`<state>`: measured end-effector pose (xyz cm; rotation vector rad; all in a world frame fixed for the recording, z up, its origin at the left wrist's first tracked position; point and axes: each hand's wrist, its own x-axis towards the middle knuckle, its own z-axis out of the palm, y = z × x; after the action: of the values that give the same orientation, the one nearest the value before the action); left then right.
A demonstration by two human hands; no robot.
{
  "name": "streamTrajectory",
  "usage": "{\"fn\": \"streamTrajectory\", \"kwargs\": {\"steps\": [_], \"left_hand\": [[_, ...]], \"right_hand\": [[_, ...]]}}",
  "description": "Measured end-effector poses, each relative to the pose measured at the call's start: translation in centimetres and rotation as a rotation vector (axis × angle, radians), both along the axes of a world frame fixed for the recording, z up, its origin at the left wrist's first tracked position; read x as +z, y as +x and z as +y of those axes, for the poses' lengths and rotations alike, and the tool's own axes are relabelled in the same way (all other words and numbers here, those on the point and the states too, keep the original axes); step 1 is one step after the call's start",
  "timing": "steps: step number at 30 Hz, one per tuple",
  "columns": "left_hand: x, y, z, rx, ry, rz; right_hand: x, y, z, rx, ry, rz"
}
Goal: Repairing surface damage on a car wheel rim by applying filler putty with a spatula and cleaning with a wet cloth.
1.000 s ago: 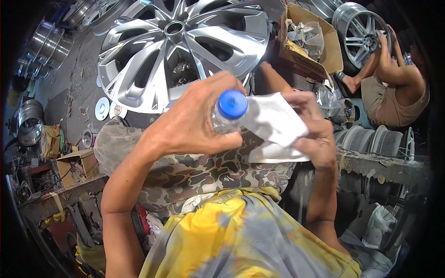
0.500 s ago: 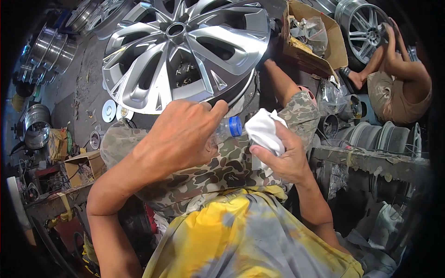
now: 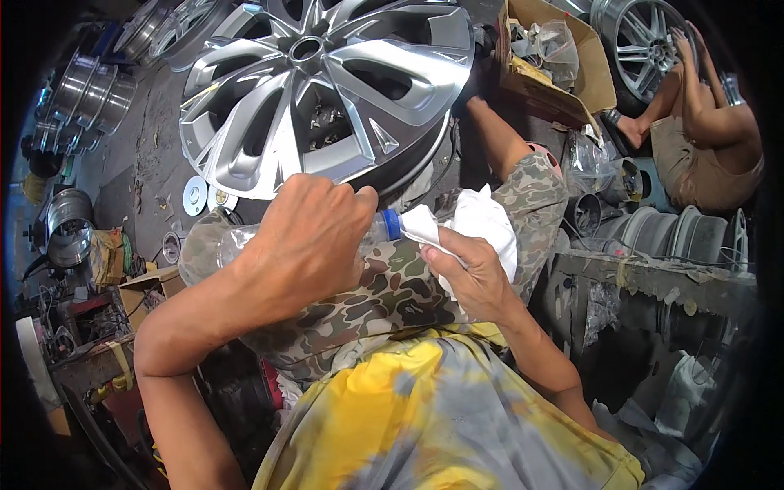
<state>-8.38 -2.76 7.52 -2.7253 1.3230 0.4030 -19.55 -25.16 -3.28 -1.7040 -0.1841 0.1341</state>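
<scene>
My left hand (image 3: pixel 302 237) is closed around a clear plastic bottle (image 3: pixel 233 243), which is held on its side above my camouflage-clad lap (image 3: pixel 384 302), its blue cap (image 3: pixel 389 225) pointing right. Its body is partly hidden by my fingers. My right hand (image 3: pixel 469 273) grips a bunched white cloth (image 3: pixel 486 224), with a corner of it touching the cap. In front of my knees lies a large silver alloy wheel (image 3: pixel 269 114) with angular spokes.
A cardboard box (image 3: pixel 588 77) of parts sits beyond the wheel's right side. A co-worker (image 3: pixel 710 163) sits at the upper right, hands on another wheel (image 3: pixel 629 57). Rims (image 3: pixel 645 233) lie behind a worn beam (image 3: pixel 637 278); more rims (image 3: pixel 90 98) are stacked left, near small discs (image 3: pixel 194 196).
The bottle has tipped from upright to sideways as my left hand moved left. My right hand has come down and left, and the cloth has bunched up against the cap.
</scene>
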Motion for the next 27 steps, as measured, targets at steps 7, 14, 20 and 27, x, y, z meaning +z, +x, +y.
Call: {"fn": "streamTrajectory", "kwargs": {"steps": [7,14,20,27], "left_hand": [[0.0,0.4,-0.4,0.025,0.023,0.062],[-3.0,0.9,-0.1,0.038,-0.274,0.117],[-7.2,0.0,-0.6,0.114,-0.582,0.244],[-10.1,-1.1,0.6,0.125,-0.697,0.220]], "right_hand": [[0.0,0.0,0.1,-0.028,0.187,0.242],[-0.2,-0.2,-1.2,-0.052,0.548,0.351],[0.3,0.7,-2.2,-0.113,0.382,0.222],[-2.3,4.2,-1.2,-0.252,-0.345,-0.276]]}}
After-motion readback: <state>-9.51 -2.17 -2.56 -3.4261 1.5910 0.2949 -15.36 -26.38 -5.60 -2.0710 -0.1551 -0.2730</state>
